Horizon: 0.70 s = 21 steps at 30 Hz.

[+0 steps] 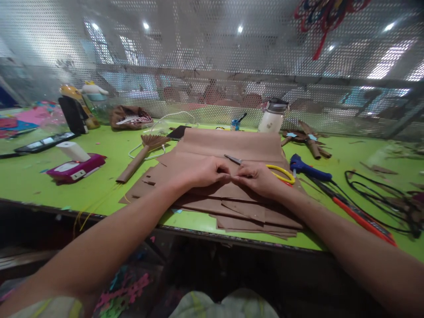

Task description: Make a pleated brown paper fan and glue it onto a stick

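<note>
Both hands meet over a stack of brown kraft paper (pixel 198 157) near the table's front. My left hand (pixel 212 171) is closed, thumb and forefinger pinched together. My right hand (pixel 253 176) pinches the same spot from the other side, their fingertips nearly touching. Whatever lies between the fingertips is too small or hidden to name. Scissors with yellow handles (pixel 281 173) lie on the paper, partly behind my right hand, their blades pointing to the far left. Loose cut strips of brown paper (pixel 245 211) rest at the near edge of the stack.
A blue glue gun (pixel 309 168) and a red-and-black cutter (pixel 361 218) lie at right, beside a black cable (pixel 374 190). To the left are a pleated paper piece with a rolled stem (pixel 137 161) and a magenta device (pixel 77 168). A white bottle (pixel 273 117) stands behind.
</note>
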Available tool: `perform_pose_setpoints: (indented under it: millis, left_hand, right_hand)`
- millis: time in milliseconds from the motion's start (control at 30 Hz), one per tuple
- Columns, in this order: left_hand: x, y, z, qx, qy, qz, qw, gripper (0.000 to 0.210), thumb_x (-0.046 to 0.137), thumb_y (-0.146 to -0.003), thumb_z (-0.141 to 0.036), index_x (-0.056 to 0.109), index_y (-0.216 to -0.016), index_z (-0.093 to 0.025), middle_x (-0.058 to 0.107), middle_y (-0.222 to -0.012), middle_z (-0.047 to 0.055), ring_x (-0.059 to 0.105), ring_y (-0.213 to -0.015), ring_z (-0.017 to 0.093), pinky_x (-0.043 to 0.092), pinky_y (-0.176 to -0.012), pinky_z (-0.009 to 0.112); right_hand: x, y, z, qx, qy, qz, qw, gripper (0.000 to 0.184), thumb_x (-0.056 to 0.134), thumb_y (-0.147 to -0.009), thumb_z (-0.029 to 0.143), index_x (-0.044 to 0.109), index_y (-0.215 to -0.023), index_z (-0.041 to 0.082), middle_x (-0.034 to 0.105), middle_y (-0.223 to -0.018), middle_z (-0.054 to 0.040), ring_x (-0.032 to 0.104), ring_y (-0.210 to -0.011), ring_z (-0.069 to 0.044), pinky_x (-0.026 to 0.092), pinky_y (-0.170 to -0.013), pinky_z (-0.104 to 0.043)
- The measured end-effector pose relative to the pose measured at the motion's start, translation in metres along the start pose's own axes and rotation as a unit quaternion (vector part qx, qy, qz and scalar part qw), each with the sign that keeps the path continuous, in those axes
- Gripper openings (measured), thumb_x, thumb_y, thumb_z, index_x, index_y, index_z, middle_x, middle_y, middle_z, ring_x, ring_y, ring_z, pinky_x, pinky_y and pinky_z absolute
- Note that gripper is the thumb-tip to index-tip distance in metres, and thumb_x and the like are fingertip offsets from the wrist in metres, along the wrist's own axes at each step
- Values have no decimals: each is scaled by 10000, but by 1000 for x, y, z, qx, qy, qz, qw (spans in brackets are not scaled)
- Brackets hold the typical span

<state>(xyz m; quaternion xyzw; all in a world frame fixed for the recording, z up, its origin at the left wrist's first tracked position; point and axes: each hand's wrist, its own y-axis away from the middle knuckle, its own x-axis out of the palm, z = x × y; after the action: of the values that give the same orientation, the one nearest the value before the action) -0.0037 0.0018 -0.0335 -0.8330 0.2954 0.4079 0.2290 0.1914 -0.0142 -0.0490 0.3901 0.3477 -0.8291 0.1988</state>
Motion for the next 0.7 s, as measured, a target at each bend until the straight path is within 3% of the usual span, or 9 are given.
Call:
perform_pose_setpoints:
  millis: [200,467,700]
  left_hand:
    - [3,-1,2,0,-58,12,998,201,480,-768,-274,609,-704,-133,553,-623,-7,417,-568,89,286,-537,211]
    - [-2,1,-1,15,-94,7,995,156,471,-746,-221,598,-721,-134,564,-655,7,437,-591,100,297,-549,215]
    - [1,-2,5,8,-131,34,991,178,438,-764,-209,604,-774,-147,589,-717,19,466,-621,108,323,-572,217]
  right_hand:
    - [1,1,-7,-10,26,12,1000,217,533,-801,270,663,-667,161,536,-641,-13,485,-618,-108,380,-600,-236]
    - [-8,3,8,51,-2,20,998,165,540,-773,219,656,-674,156,590,-639,-6,493,-577,-94,376,-577,-220]
    - [-7,0,0,9,24,51,998,170,520,-782,175,656,-685,143,575,-674,-24,491,-602,-92,363,-572,-210]
